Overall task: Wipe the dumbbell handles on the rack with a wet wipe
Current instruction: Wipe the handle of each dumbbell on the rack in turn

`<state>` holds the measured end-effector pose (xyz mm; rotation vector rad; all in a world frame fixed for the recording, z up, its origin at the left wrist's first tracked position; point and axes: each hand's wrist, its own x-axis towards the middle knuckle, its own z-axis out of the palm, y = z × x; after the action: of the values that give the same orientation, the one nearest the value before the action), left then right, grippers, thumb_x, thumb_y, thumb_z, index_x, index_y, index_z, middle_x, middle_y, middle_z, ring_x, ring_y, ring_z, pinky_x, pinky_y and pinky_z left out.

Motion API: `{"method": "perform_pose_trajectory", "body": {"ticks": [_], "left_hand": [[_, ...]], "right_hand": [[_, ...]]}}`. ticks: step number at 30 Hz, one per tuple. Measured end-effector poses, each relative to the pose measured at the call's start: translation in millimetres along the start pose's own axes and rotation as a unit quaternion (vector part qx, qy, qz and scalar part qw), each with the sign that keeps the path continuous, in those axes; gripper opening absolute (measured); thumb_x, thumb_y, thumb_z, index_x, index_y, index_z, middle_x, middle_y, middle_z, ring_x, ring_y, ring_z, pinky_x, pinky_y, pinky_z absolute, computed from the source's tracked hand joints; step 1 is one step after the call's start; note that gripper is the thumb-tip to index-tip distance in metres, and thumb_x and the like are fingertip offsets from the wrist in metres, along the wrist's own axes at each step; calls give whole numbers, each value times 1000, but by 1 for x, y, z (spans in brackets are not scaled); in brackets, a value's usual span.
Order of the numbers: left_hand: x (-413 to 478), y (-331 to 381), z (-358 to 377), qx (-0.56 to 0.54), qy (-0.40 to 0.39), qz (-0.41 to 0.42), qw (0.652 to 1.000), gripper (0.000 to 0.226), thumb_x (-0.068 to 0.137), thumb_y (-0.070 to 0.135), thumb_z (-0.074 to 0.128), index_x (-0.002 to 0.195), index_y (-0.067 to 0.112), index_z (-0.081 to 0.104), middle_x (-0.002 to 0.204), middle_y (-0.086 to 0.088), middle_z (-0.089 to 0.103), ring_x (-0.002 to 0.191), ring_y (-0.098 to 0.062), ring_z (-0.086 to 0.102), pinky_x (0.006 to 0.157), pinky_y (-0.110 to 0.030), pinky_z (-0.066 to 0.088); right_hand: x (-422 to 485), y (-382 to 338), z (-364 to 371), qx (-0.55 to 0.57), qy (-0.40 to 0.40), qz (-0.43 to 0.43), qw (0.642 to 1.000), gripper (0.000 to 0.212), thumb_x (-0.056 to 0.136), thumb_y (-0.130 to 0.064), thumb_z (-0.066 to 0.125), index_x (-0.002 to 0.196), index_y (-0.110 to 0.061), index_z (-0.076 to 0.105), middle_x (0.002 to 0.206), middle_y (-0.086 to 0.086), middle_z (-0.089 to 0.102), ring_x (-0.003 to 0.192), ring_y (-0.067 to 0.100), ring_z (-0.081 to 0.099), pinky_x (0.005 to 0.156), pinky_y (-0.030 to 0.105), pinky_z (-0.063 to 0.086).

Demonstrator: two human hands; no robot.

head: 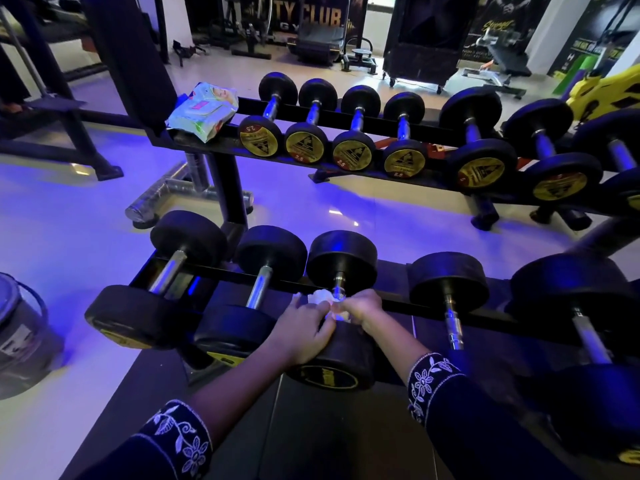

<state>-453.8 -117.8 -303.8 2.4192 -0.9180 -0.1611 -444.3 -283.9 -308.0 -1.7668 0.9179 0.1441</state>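
While the wet wipe (321, 296) is in use, treat it as a thin, limp, damp sheet. It has no stiffness of its own and is best bunched and wrapped round the bar, not held by a corner. It sits crumpled against the chrome dumbbell handle (338, 285) of the third dumbbell (341, 258) from the left on the lower rack (398, 303), between the two hands.

The left hand (306, 329) lies over the near head, its fingers (323, 323) curled onto the wipe. The right hand (362, 308) closes on wipe and handle from the other side. How far either hand wraps under the bar is hidden.

The handle is rigid, smooth metal and is likely to be slippery once wetted. The dumbbell looks heavy and is seated across the rack rails, so it probably need not be lifted. Grip the bar between the two heads and draw the wipe along it.

A soft wipe pack (204, 110) lies on the left end of the upper rack (194, 142), well apart from the hands; its contents do not show. A grey pail (17, 323) stands on the floor (69, 220) at the far left; what it holds cannot be seen.
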Motion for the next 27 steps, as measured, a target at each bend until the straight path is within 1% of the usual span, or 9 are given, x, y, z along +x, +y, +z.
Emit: {"method": "perform_pose_trajectory", "body": {"ticks": [2, 4, 6, 9, 13, 16, 19, 22, 27], "left_hand": [[3, -3, -2, -31, -12, -2, 999, 51, 90, 55, 20, 107, 24, 57, 103, -6, 69, 100, -27, 61, 90, -41, 44], [4, -8, -2, -50, -19, -15, 998, 45, 92, 55, 27, 105, 27, 59, 100, -3, 69, 96, -25, 62, 77, -38, 48], [3, -7, -2, -56, -18, -12, 998, 42, 93, 55, 28, 105, 29, 59, 98, -1, 70, 93, -23, 62, 74, -36, 48], [1, -7, -4, -60, -14, -7, 998, 36, 95, 53, 29, 100, 30, 57, 95, -1, 68, 90, -24, 62, 72, -37, 47], [2, -8, -2, -49, -14, -11, 999, 38, 93, 54, 28, 102, 31, 57, 94, -2, 68, 91, -25, 62, 69, -34, 42], [3, -6, -3, -43, -21, -19, 999, 41, 91, 56, 27, 103, 31, 57, 99, -2, 69, 95, -25, 62, 75, -37, 47], [4, -5, -3, -52, -23, -22, 998, 38, 90, 57, 28, 98, 34, 56, 101, 1, 69, 97, -22, 61, 77, -36, 46], [3, -3, -5, -49, -25, -24, 998, 36, 93, 56, 29, 95, 32, 56, 97, 1, 68, 95, -22, 61, 74, -35, 44], [4, -5, -1, -26, -23, -40, 999, 27, 99, 49, 36, 95, 30, 55, 96, -2, 67, 93, -24, 61, 70, -34, 41]], "right_hand": [[3, -1, 1, 50, 4, 1, 999, 38, 64, -18, 87, 59, -9, 51, 56, 7, 55, 30, 7, 47, 31, 15, 35], [9, -3, 4, 82, 23, -9, 996, 35, 60, -19, 89, 55, -7, 57, 70, 15, 68, 48, 15, 59, 50, 31, 54], [22, -2, 6, 74, 30, -13, 997, 34, 53, -25, 92, 58, -7, 63, 82, 17, 73, 65, 21, 66, 67, 42, 58], [18, -7, 5, 26, -8, 8, 1000, 40, 52, -27, 93, 69, -6, 63, 78, 11, 70, 67, 23, 68, 55, 34, 57], [9, -7, 1, -9, -86, 46, 995, 32, 65, -3, 83, 71, -7, 52, 60, 8, 54, 51, 14, 51, 42, 19, 41], [21, -14, 0, 31, -92, 52, 994, 48, 56, -6, 89, 93, 2, 58, 79, 16, 66, 63, 23, 65, 48, 32, 53], [58, -10, -2, 83, -11, 7, 996, 55, 48, -22, 94, 91, 0, 66, 88, 14, 71, 74, 24, 69, 62, 44, 59], [40, -19, -4, 120, -53, 44, 990, 46, 63, -17, 87, 96, 4, 64, 79, 14, 68, 55, 18, 65, 46, 29, 54], [1, -3, -4, -22, -135, 65, 989, 24, 80, -10, 74, 66, -8, 54, 48, 3, 54, 33, 7, 48, 31, 12, 30]]}}
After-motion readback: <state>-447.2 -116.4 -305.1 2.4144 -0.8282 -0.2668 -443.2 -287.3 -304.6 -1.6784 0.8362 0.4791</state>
